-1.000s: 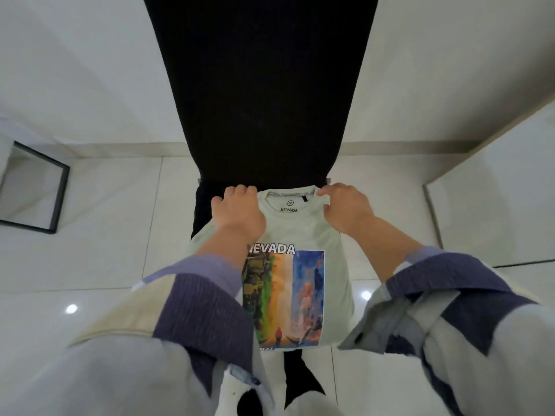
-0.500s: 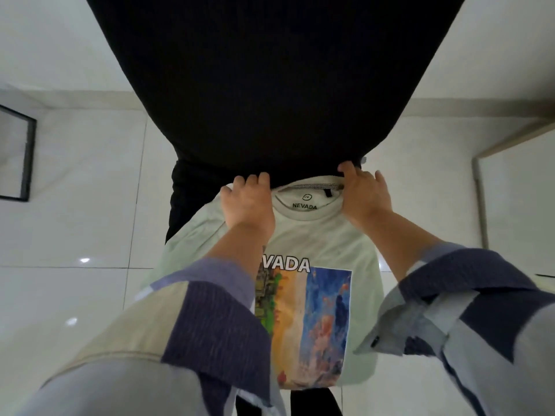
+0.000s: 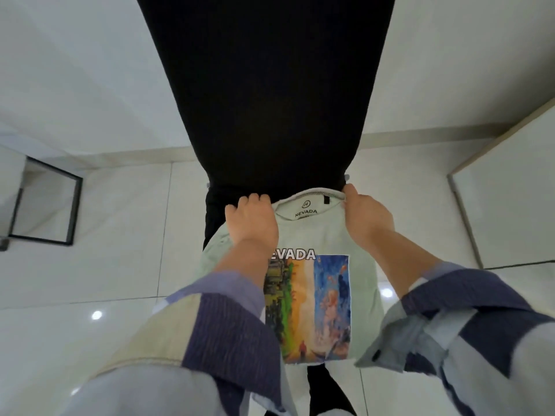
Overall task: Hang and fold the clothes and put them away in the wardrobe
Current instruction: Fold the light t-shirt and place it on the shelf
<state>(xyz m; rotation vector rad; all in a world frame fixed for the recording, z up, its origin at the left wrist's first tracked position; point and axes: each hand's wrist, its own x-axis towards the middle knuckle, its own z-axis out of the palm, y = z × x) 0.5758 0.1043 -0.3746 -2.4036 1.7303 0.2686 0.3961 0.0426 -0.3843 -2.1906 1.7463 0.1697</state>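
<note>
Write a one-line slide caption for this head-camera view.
Both hands, left hand and right hand, grip the shoulders of a pale green NEVADA T-shirt held against a black garment.

- Pale green T-shirt (image 3: 327, 235): first letter of chest lettering hidden by left forearm; hem area covered by sleeves.
- Black garment (image 3: 270, 91): top cut off by upper edge.
- Left hand (image 3: 252, 223): fingertips curled out of sight.

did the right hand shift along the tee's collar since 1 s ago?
Cannot tell: the camera moved. The right hand grips the T-shirt beside the same collar corner.
</note>
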